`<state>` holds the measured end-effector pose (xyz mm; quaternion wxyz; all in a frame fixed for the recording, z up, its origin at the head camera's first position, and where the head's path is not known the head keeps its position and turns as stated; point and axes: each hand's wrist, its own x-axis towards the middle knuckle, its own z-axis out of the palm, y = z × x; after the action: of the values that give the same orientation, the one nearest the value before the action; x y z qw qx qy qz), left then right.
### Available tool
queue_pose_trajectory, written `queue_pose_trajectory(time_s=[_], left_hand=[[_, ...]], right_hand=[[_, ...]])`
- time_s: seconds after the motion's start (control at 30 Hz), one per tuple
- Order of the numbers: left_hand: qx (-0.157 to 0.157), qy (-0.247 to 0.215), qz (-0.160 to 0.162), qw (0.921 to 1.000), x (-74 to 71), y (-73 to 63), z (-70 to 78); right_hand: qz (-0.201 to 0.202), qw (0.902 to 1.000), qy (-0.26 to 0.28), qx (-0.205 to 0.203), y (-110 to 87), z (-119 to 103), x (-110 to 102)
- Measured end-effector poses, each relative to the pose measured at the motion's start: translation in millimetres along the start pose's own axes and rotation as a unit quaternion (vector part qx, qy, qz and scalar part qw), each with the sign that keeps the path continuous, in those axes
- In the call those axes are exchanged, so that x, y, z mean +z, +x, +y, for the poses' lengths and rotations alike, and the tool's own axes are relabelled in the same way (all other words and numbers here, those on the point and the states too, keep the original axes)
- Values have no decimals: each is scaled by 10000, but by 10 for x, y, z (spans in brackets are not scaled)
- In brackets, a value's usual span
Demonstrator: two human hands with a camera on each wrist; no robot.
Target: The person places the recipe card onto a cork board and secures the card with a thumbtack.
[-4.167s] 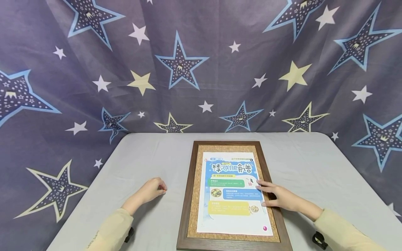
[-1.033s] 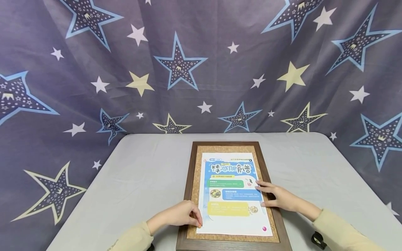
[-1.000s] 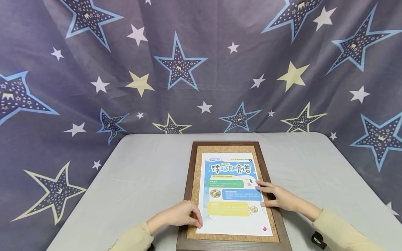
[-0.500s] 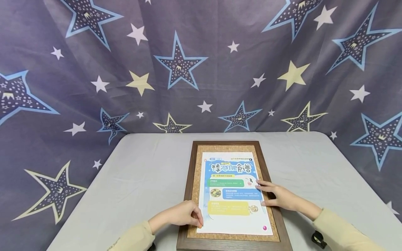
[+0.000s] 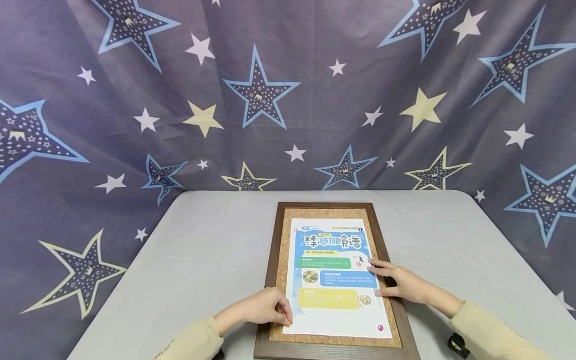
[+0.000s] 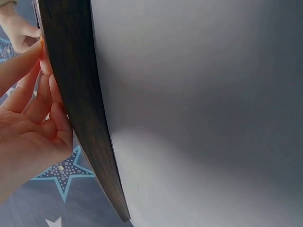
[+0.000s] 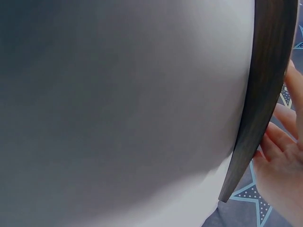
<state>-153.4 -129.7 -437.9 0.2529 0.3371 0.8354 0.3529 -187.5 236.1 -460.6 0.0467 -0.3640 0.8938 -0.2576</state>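
Observation:
A printed sheet with blue, green and yellow blocks lies on a cork board in a brown wooden frame. My left hand is at the sheet's lower left corner. Its thumb and finger pinch a small orange push pin, mostly hidden by the fingertips; an orange spot also shows in the left wrist view. My right hand rests with spread fingers on the sheet's right edge and the frame. Pins sit at the other corners: a reddish one, a black one and a magenta one.
The board lies on a table with a grey cloth. A dark curtain with stars hangs behind and beside the table. Black straps show under the sleeves.
Since about four seconds ago my left hand has moved right, from the tablecloth to the sheet's lower left corner. Over the last second both hands have stayed nearly still.

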Motion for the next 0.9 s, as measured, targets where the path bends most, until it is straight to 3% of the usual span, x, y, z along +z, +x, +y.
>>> queue_pose_trajectory(time_s=[0.3,0.57,0.9], left_hand=[[427,76,-80,9990,-7,7,-30],[-35,58,101,9999,21,9,3],[0,196,227,9996,31,6,7]], right_hand=[[-91,9998,56,161,1,3,2],[-163,9996,90,216,1,-8,-8],[-144,9996,107,223,2,0,5]])
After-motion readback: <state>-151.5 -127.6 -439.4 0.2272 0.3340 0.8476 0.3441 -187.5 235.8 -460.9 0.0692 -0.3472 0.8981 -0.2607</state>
